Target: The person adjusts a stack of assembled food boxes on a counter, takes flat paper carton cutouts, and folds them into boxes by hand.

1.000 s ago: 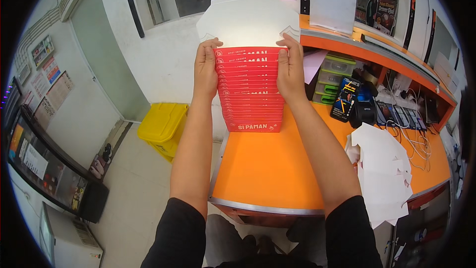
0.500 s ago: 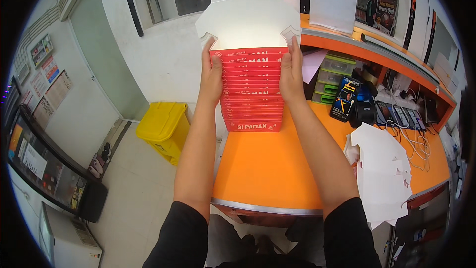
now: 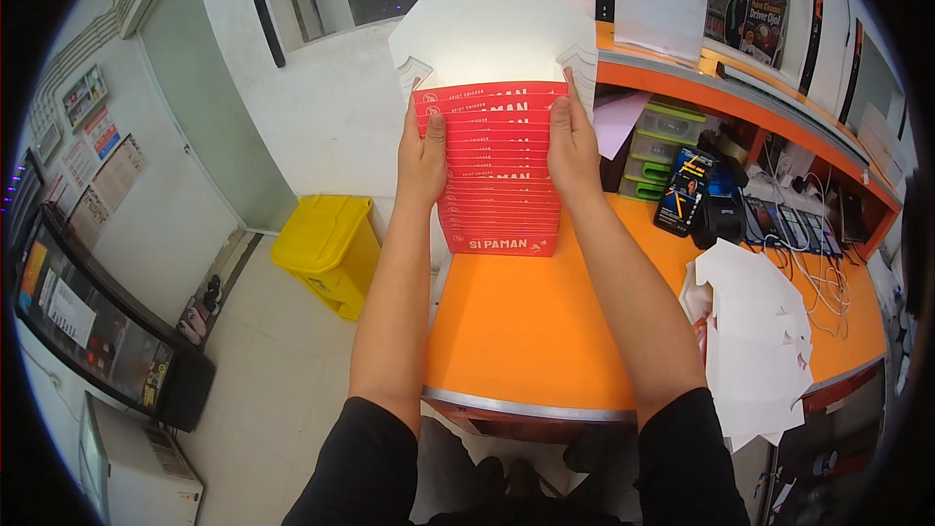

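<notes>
A tall stack of red cardboard food boxes (image 3: 499, 170) stands at the far end of the orange counter (image 3: 526, 331), nested one in another so that their printed fronts show as strips. The top box has its white lid (image 3: 497, 34) raised at the back. My left hand (image 3: 424, 151) is closed against the upper left side of the stack, thumb on the front. On the opposite side my right hand (image 3: 573, 146) presses in the same way, its thumb also on the front. Fingertips of both hands are partly hidden behind the box sides.
White unfolded box cardboard (image 3: 755, 341) lies at the counter's right. Beyond it are a black box (image 3: 680, 190), green-edged drawers (image 3: 662, 146), phones (image 3: 794, 224) and tangled white cables (image 3: 823, 282). A yellow bin (image 3: 326, 248) stands on the floor left of the counter.
Both hands stay on the stack's sides. The upper boxes' fronts sit slightly higher, with more of the top one showing, and the whole view has shifted a little.
</notes>
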